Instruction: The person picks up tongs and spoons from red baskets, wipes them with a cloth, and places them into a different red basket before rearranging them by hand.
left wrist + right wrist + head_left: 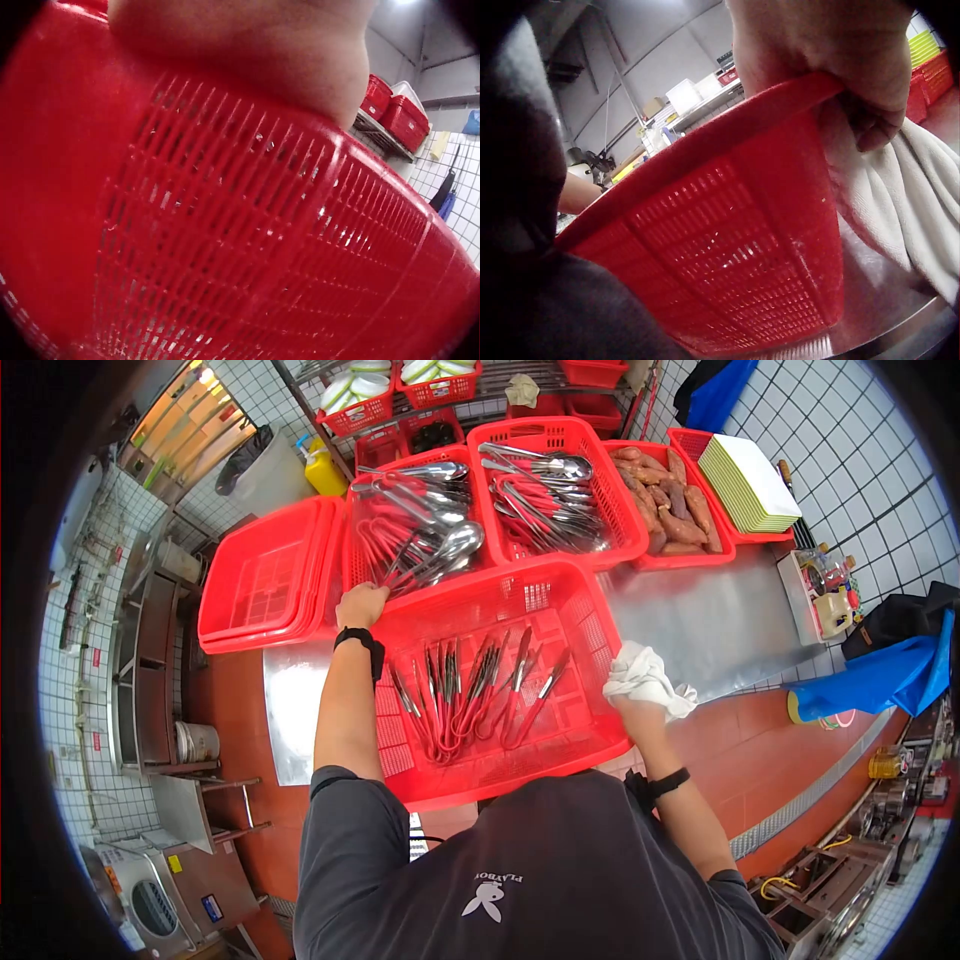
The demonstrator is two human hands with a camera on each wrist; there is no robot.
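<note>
A large red basket [540, 745] with several red-handled tongs [455, 700] in it lies tilted against the person's body. The left hand [362, 605] grips its far left rim; in the left wrist view the hand [247, 52] lies over the rim of the basket [45, 150], its fingertips hidden. At the right rim, the right hand [638, 710] holds a white cloth [642, 675]. In the right wrist view the right hand [840, 60] has its fingers curled over the basket's rim [727, 131], with the cloth [900, 202] bunched under them.
Behind stand red baskets of tongs and ladles [420, 525], more utensils [550, 500] and sweet potatoes [670, 505], then a stack of green-edged trays [745, 485]. Stacked red baskets [265, 585] are at the left. The metal table [700, 620] extends right, near a blue cloth [880, 670].
</note>
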